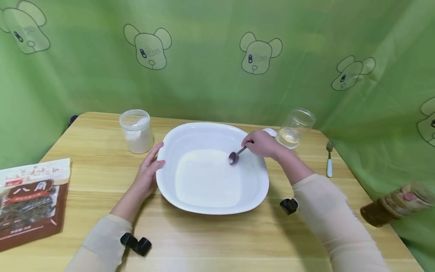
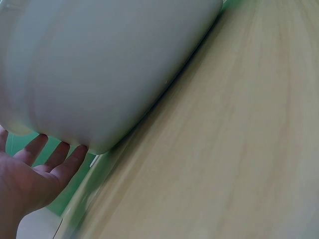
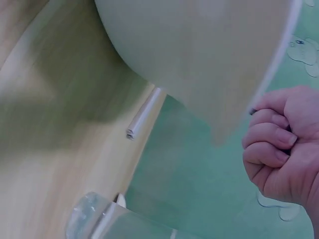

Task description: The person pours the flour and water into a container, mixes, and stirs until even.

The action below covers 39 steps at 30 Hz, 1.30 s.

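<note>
A large white basin [image 1: 210, 209] stands mid-table. My left hand [image 1: 149, 172] holds its left side, the thumb over the rim; in the left wrist view its fingertips [image 2: 79, 152] meet the outer wall of the basin [image 2: 99, 74]. With my right hand [image 1: 259, 143] I pinch a small dark metal spoon [image 1: 233, 158] by its handle, over the right rim. Its bowl hangs inside the basin, near the right inner wall. Curled fingers fill the right wrist view's hand [image 3: 279, 144], where the basin wall [image 3: 199, 50] hides the spoon's bowl.
A jar of white powder [image 1: 137, 136] stands back left, a clear jar with some liquid [image 1: 293, 130] back right, beside a small white object [image 1: 270, 132]. At right are a fork [image 1: 329, 160] and a dark bottle [image 1: 395, 206]; at left lies a star anise bag [image 1: 32, 202].
</note>
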### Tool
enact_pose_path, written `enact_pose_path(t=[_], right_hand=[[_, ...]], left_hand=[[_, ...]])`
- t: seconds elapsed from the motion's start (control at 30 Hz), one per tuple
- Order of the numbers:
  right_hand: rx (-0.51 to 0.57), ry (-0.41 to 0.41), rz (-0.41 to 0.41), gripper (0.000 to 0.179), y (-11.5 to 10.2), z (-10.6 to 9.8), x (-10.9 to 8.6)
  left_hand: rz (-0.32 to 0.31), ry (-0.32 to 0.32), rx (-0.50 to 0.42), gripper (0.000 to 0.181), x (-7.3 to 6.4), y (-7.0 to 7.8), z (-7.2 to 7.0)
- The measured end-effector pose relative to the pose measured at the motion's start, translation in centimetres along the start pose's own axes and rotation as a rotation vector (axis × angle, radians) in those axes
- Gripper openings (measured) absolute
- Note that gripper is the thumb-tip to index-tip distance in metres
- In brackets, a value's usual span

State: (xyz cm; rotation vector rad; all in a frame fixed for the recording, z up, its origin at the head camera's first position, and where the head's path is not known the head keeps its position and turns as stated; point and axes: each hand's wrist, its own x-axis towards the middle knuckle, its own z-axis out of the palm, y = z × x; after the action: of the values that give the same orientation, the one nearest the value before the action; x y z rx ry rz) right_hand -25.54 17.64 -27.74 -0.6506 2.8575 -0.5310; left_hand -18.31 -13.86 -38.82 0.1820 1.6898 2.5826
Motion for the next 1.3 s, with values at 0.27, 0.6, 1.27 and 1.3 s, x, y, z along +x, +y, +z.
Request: enact_pose_path(t=[0.27, 0.6, 1.27, 1.3], right_hand=[[0.043, 0.124, -0.002, 0.024, 0.1, 2.4, 2.0], [0.26, -0.133, -0.072, 0.022, -4.2, 6.4, 3.0], [-0.081, -0.129, -0.116, 0.02, 0.6, 0.1, -1.4], [-0.078, -0.103, -0.097, 0.02, 0.7, 0.4, -1.1]], left_hand=[[0.003, -0.002, 0.01, 0.057, 0.0, 0.0, 0.0], [0.009, -0.001, -0.006, 0.058, -0.1, -0.3, -0.1], [0.009, 0.006, 0.025, 0.058, 0.0, 0.0, 0.1], [0.007, 0.006, 0.024, 0.058, 0.0, -0.1, 0.1]])
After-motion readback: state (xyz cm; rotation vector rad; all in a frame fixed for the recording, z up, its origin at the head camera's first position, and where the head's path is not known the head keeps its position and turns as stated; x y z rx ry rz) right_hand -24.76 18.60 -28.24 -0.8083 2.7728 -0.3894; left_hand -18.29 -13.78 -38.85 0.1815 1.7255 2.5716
